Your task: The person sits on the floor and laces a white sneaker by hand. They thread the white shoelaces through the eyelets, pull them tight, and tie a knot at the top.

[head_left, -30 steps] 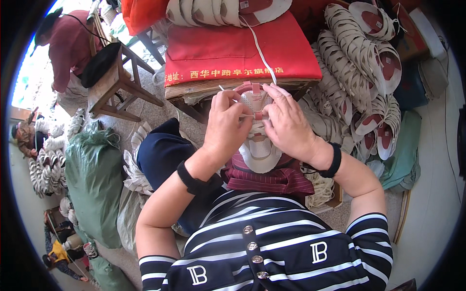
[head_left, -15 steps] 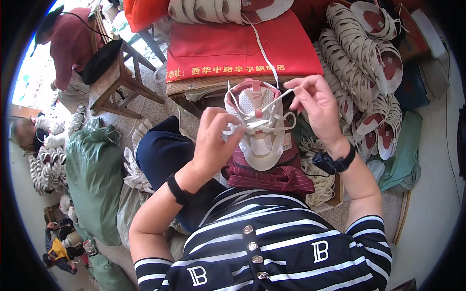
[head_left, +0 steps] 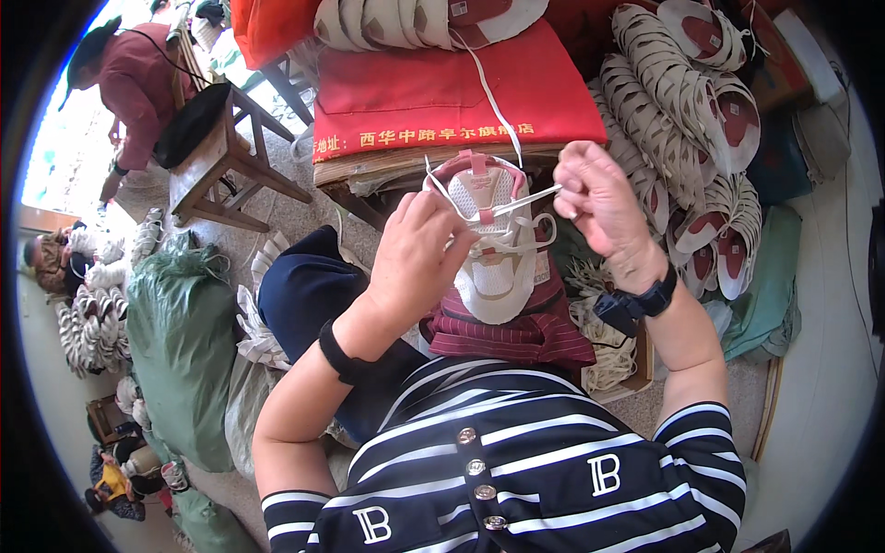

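A white and beige sneaker [head_left: 493, 290] with a pink lining and pink tongue loops rests on a maroon striped cloth [head_left: 516, 341] over my lap, its toe toward me. My left hand [head_left: 415, 244] is closed against the sneaker's left lacing edge; its fingertips are partly hidden. A white shoelace [head_left: 530, 198] runs taut from the tongue to my right hand [head_left: 599, 198], whose curled fingers pinch its end. Another lace loop [head_left: 546, 230] sticks out on the shoe's right side.
Ahead stands a wooden stand covered by a red cloth [head_left: 442, 97], with nested shoe uppers [head_left: 396, 23] on top. More stacked uppers [head_left: 659, 111] lie at right, above a box of laces [head_left: 613, 364]. A green sack [head_left: 180, 350], wooden chair [head_left: 207, 170] and other people are at left.
My right hand has turned and its fingers have curled further, still holding the lace. My left hand has shifted slightly right and up over the shoe's lacing edge.
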`<state>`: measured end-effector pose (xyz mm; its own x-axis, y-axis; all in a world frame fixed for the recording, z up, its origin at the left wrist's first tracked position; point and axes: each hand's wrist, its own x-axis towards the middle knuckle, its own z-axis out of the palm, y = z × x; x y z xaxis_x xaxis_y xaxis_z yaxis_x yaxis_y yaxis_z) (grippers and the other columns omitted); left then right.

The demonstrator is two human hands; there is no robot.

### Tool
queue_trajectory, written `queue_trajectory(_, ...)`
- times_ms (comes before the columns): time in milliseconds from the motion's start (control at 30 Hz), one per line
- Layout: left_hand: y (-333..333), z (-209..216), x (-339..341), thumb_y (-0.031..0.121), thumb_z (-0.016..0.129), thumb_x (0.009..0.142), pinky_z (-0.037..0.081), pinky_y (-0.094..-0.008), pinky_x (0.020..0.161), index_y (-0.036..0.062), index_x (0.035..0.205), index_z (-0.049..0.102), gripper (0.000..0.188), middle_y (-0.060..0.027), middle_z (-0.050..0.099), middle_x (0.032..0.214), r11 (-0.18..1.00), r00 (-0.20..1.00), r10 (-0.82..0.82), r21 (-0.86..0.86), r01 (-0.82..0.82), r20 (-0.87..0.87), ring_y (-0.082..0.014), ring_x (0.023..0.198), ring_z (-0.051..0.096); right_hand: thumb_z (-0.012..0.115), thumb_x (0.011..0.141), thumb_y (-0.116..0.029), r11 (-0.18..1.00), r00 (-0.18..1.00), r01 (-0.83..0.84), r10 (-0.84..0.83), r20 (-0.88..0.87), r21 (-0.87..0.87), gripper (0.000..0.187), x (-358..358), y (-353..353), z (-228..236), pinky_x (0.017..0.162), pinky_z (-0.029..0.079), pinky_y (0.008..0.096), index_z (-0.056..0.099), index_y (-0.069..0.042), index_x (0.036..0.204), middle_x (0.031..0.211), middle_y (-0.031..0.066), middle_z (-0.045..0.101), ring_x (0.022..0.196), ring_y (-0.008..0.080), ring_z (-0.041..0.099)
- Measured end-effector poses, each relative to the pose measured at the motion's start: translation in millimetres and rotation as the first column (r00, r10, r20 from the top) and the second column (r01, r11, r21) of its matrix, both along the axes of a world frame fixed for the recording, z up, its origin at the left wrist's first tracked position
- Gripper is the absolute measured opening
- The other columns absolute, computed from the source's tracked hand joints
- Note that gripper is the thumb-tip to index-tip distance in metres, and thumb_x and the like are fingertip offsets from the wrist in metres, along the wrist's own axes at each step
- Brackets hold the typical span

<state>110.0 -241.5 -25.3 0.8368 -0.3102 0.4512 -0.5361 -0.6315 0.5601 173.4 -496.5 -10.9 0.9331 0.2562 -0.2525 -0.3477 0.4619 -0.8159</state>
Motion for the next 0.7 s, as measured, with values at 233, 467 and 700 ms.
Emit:
queue_trajectory(233, 27.3, -0.9, 7.2, 0.024, 0.074, 0.090, 0.045, -0.0338, 0.076, -0.0018, 0.077, 0.068, 0.030, -0.0085, 0.056, 0.086, 0.958, 0.809, -0.030, -0.247, -0.144, -0.587, -0.0200, 0.087, 0.054, 0.062, 0.098, -0.008, 0.953, 0.959, 0.256, -0.271, 0.079, 0.161, 0.012, 32.4, -85.2, 22.3, 0.052, 0.035, 0.0211, 0.052, -0.009, 0.091, 0.071, -0.0042, 0.045, 0.052, 0.0045, 0.033)
queue_trajectory(467, 37.4, -9.0, 8.2, 0.018, 0.076, 0.088, 0.044, -0.0322, 0.078, 0.0019, 0.086, 0.069, 0.018, -0.0074, 0.055, 0.093, 0.988, 0.949, -0.155, -0.057, 0.145, -0.274, -0.0199, 0.088, 0.052, 0.056, 0.100, -0.002, 0.873, 0.871, 0.420, -0.465, 0.160, 0.247, 0.019, 61.7, -203.8, 37.7, 0.056, 0.039, 0.0244, 0.044, -0.005, 0.085, 0.070, 0.0005, 0.042, 0.054, 0.0086, 0.035)
queue_trajectory(700, 20.3, -24.8, 4.7, 0.007, 0.072, 0.088, 0.046, -0.0288, 0.067, 0.0038, 0.100, 0.067, 0.013, -0.0067, 0.054, 0.092, 0.947, 0.903, -0.009, -0.294, -0.130, -0.429, -0.0161, 0.074, 0.052, 0.057, 0.098, -0.004, 0.695, 0.611, 0.717, -0.664, 0.431, 0.055, 0.018, 74.9, -303.7, 62.8, 0.074, 0.053, 0.0310, 0.047, -0.004, 0.082, 0.073, 0.0027, 0.046, 0.066, 0.0142, 0.050)
